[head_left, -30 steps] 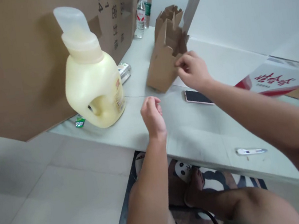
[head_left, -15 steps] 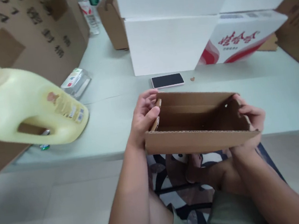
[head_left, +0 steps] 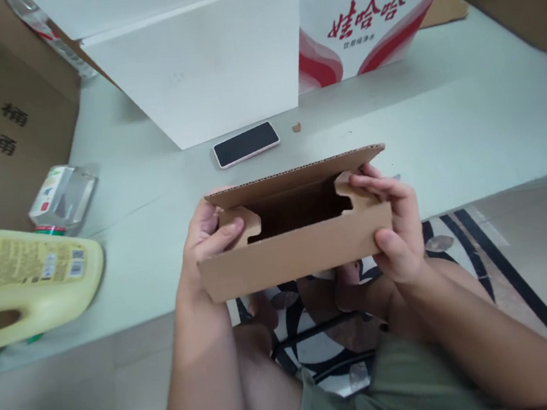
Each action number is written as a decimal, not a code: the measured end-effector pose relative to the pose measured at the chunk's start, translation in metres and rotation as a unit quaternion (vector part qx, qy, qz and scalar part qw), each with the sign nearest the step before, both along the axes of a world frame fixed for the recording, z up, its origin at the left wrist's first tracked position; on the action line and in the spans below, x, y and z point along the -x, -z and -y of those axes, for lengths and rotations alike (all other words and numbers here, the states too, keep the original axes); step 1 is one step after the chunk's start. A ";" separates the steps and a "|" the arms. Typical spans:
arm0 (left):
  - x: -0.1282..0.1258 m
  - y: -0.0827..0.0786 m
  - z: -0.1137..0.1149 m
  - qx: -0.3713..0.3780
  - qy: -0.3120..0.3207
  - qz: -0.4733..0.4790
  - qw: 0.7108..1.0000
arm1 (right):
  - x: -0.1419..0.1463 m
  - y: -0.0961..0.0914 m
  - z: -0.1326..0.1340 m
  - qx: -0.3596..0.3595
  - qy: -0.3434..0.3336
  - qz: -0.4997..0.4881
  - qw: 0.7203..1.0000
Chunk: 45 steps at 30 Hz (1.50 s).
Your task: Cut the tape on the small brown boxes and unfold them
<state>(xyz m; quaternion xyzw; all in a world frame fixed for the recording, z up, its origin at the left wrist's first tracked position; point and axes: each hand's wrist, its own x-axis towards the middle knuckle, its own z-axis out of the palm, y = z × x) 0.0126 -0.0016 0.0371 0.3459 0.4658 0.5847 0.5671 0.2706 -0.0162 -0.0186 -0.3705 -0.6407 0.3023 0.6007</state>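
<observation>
A small brown cardboard box [head_left: 294, 252] is held over the table's front edge, its open side facing up toward me. My left hand [head_left: 210, 237] grips the left end, with the thumb lying on a short notched end flap [head_left: 243, 226] that leans inward. At the right end, my right hand [head_left: 397, 222] has its fingers on the other end flap [head_left: 360, 193] and its thumb against the near wall. The longer far flap [head_left: 300, 174] slants up and the box's inside is dark.
Beyond the box lie a phone [head_left: 246, 144] and a brown scrap [head_left: 296, 127]. White cartons [head_left: 205, 66] with red print stand behind. At left are a yellow jug [head_left: 73, 258], a clear bottle [head_left: 68, 195] on its side and a large cardboard box [head_left: 4, 146].
Both short end flaps now fold inward over the opening, pressed by my hands. My right hand has shifted its grip, thumb now on the near wall. The view has turned, and the box appears tilted.
</observation>
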 end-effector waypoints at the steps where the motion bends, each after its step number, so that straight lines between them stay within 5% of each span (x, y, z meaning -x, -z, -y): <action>1: -0.002 0.002 -0.003 -0.008 -0.013 -0.009 1.000 | 0.000 0.001 -0.001 0.004 0.003 -0.012 1.000; 9: -0.009 0.003 -0.008 -0.086 0.017 -0.055 0.995 | -0.001 0.010 -0.009 0.007 0.078 -0.026 0.997; 16: -0.004 -0.014 0.000 -0.002 -0.031 -0.135 0.990 | -0.010 0.008 -0.014 0.016 0.046 0.017 0.999; 19: -0.001 -0.039 0.013 -0.111 -0.059 -0.315 0.941 | -0.008 0.007 -0.015 0.014 0.031 -0.005 0.999; 22: -0.008 -0.056 0.026 -0.162 0.014 -0.450 0.878 | -0.006 0.005 -0.016 0.020 0.007 -0.007 1.000; 26: -0.029 -0.046 0.029 -0.133 0.147 -0.511 0.836 | -0.004 0.003 -0.015 0.022 -0.018 0.002 1.000; 30: -0.033 -0.032 0.026 -0.141 0.171 -0.616 0.756 | -0.004 0.012 -0.015 0.027 -0.041 -0.043 0.998; 33: -0.020 -0.040 0.025 -0.132 0.164 -0.663 0.718 | -0.004 0.018 -0.019 0.095 0.004 -0.055 0.994; 35: -0.005 -0.046 0.023 -0.120 0.159 -0.648 0.735 | -0.003 0.020 -0.023 0.161 0.058 -0.027 0.985; 38: 0.015 -0.040 0.015 -0.092 0.090 -0.540 0.832 | 0.001 0.017 -0.025 0.227 0.055 0.004 0.972; 41: 0.021 -0.011 0.005 -0.066 -0.036 -0.277 0.958 | 0.005 0.011 -0.020 0.213 -0.057 0.027 0.975; 43: 0.015 0.014 0.001 -0.011 -0.066 -0.133 0.989 | 0.007 0.009 -0.017 0.174 -0.111 0.042 0.978; 45: 0.007 0.035 -0.001 0.059 -0.004 -0.060 0.996 | 0.007 0.010 -0.014 0.134 -0.115 0.045 0.983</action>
